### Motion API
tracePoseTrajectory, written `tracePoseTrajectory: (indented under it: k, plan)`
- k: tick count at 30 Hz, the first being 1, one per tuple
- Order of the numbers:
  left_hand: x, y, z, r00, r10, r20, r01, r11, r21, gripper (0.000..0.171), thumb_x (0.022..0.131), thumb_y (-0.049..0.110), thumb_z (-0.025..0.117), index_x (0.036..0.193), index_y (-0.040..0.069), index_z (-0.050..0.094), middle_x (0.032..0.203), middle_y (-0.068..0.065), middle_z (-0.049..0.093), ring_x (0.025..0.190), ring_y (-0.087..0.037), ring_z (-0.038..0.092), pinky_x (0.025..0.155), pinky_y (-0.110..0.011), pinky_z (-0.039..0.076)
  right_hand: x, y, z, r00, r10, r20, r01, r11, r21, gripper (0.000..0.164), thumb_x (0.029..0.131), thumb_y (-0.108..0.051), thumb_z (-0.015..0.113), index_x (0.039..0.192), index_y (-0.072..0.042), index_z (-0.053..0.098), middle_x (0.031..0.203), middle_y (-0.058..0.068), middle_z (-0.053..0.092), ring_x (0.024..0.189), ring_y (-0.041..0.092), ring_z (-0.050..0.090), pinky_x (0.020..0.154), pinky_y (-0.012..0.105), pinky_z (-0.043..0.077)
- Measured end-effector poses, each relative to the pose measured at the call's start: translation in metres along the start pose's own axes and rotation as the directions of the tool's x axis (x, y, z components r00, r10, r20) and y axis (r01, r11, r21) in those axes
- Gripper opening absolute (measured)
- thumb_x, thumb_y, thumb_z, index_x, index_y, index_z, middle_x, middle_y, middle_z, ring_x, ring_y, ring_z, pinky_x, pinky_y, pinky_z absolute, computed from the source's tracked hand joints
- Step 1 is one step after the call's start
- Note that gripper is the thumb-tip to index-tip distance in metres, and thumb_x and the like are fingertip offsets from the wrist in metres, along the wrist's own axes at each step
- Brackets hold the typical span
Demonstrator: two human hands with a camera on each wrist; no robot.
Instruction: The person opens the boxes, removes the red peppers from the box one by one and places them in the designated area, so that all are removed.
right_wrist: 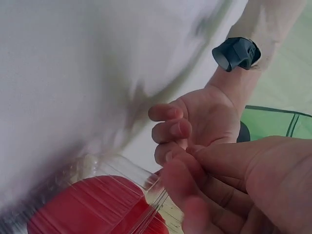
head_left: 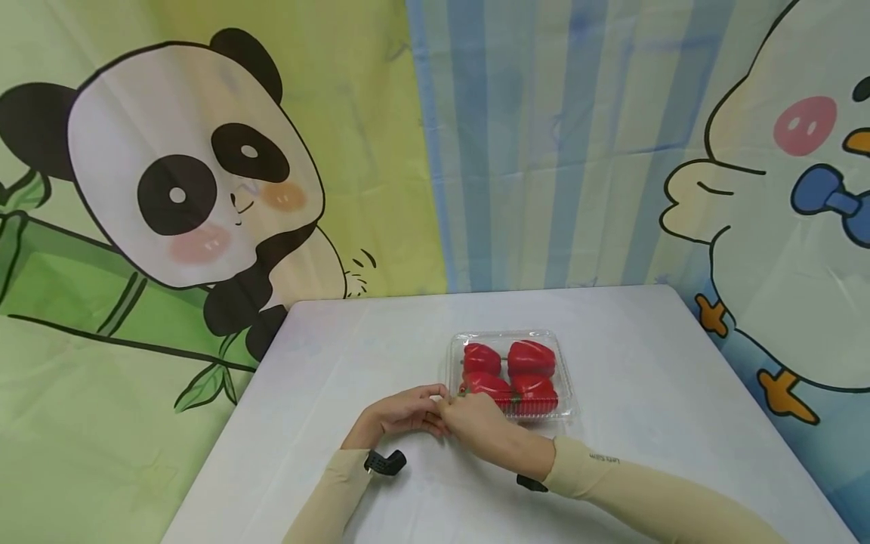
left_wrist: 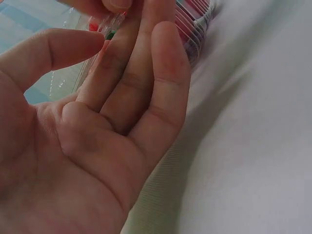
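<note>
A clear plastic box (head_left: 501, 334) holds several red bell peppers (head_left: 532, 357) on the white table. At its near left corner my two hands meet. My right hand (head_left: 485, 431) reaches across from the right, thumb and index finger pinched together at the corner. From the left comes my left hand (head_left: 404, 414), palm turned up, its thumb and index finger at the same corner and the other fingers loosely bent. In the right wrist view the box's ribbed side (right_wrist: 141, 214) lies right beside the right fingertips. The pinched bit of plastic is hidden behind the fingers.
The white table (head_left: 381, 340) reaches back to a printed cloth backdrop (head_left: 516, 151) with a cartoon panda and a white bird. A black wrist strap device (head_left: 385, 462) is on the left wrist; both arms wear beige sleeves.
</note>
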State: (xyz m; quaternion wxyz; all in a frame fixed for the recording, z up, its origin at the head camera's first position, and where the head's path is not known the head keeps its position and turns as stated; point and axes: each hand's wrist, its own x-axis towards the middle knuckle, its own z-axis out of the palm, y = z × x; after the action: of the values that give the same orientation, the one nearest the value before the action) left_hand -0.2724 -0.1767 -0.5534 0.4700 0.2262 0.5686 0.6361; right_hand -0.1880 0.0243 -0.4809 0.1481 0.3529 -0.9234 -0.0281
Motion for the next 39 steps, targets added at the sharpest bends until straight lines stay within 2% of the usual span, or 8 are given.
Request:
tracePoseTrajectory:
  k: [7, 10, 14, 20, 25, 31, 35, 39]
  plan:
    - [0.000, 0.001, 0.000, 1.000, 0.009, -0.002, -0.009, 1.000, 0.012, 0.024, 0.098, 0.005, 0.050, 0.119, 0.016, 0.048, 0.107, -0.002, 0.072, 0.101, -0.015, 0.068, 0.091, -0.032, 0.057, 0.005, 0.004, -0.003, 0.998, 0.011, 0.070, -0.017, 0.996, 0.093, 0.025, 0.079, -0.029, 0.087, 0.092, -0.014, 0.073, 0.064, -0.004, 0.061, 0.054, 0.007, 0.047, 0.053, 0.021, 0.054]
    - [-0.001, 0.001, -0.001, 1.000, 0.010, 0.009, -0.010, 1.000, 0.013, 0.027, 0.098, 0.006, 0.054, 0.122, 0.016, 0.046, 0.107, 0.001, 0.072, 0.102, -0.013, 0.066, 0.094, -0.031, 0.056, 0.008, 0.007, -0.001, 0.997, 0.031, 0.074, -0.042, 0.986, 0.163, 0.033, 0.081, -0.028, 0.085, 0.104, -0.008, 0.074, 0.056, -0.004, 0.055, 0.048, 0.008, 0.042, 0.047, 0.018, 0.046]
    - [0.000, 0.001, -0.003, 1.000, 0.006, 0.028, -0.007, 1.000, 0.025, 0.035, 0.098, 0.008, 0.060, 0.129, 0.016, 0.044, 0.113, 0.002, 0.074, 0.108, -0.013, 0.066, 0.099, -0.033, 0.054, 0.009, 0.011, 0.003, 0.996, 0.063, 0.060, -0.076, 0.968, 0.239, 0.040, 0.085, -0.024, 0.079, 0.118, -0.003, 0.071, 0.049, -0.005, 0.043, 0.042, 0.008, 0.031, 0.040, 0.017, 0.029]
    - [0.001, 0.001, -0.004, 1.000, 0.005, 0.030, -0.007, 0.998, 0.056, 0.048, 0.096, 0.020, 0.069, 0.135, 0.013, 0.043, 0.118, 0.000, 0.074, 0.113, -0.017, 0.067, 0.105, -0.038, 0.051, 0.008, 0.013, 0.005, 0.996, 0.085, 0.014, -0.086, 0.949, 0.305, 0.036, 0.088, -0.020, 0.075, 0.119, -0.002, 0.071, 0.049, -0.005, 0.040, 0.042, 0.008, 0.027, 0.040, 0.018, 0.023]
    - [0.001, 0.001, -0.003, 0.999, 0.010, 0.036, -0.012, 0.998, 0.065, 0.043, 0.098, 0.021, 0.067, 0.134, 0.013, 0.044, 0.121, 0.000, 0.073, 0.115, -0.017, 0.067, 0.105, -0.039, 0.051, 0.007, 0.014, 0.007, 0.995, 0.094, -0.025, -0.082, 0.949, 0.304, 0.030, 0.088, -0.020, 0.074, 0.113, -0.003, 0.071, 0.050, -0.004, 0.041, 0.043, 0.007, 0.027, 0.041, 0.018, 0.023]
    - [0.001, 0.003, -0.002, 0.999, 0.028, 0.041, -0.030, 0.998, 0.051, 0.037, 0.101, 0.014, 0.061, 0.134, 0.011, 0.044, 0.116, 0.002, 0.075, 0.111, -0.014, 0.067, 0.100, -0.033, 0.054, 0.008, 0.014, 0.005, 0.992, 0.115, -0.059, -0.090, 0.944, 0.318, 0.011, 0.087, -0.017, 0.075, 0.089, -0.008, 0.068, 0.049, -0.003, 0.043, 0.044, 0.008, 0.027, 0.041, 0.021, 0.024]
    - [0.002, 0.006, 0.000, 0.998, 0.025, 0.057, -0.027, 0.999, 0.032, 0.035, 0.102, 0.009, 0.056, 0.134, 0.011, 0.043, 0.114, 0.004, 0.075, 0.108, -0.012, 0.068, 0.098, -0.030, 0.054, 0.009, 0.015, 0.003, 0.990, 0.138, -0.032, -0.118, 0.926, 0.360, 0.016, 0.087, -0.017, 0.075, 0.079, -0.011, 0.064, 0.049, -0.004, 0.044, 0.044, 0.008, 0.029, 0.041, 0.020, 0.026]
    - [0.001, 0.008, 0.001, 0.997, 0.012, 0.073, -0.013, 1.000, 0.015, 0.037, 0.102, 0.007, 0.055, 0.136, 0.011, 0.041, 0.114, 0.004, 0.075, 0.109, -0.012, 0.069, 0.098, -0.027, 0.054, 0.009, 0.015, 0.003, 0.990, 0.137, -0.017, -0.119, 0.912, 0.393, 0.017, 0.087, -0.016, 0.075, 0.076, -0.011, 0.063, 0.050, -0.004, 0.044, 0.045, 0.007, 0.030, 0.041, 0.019, 0.026]
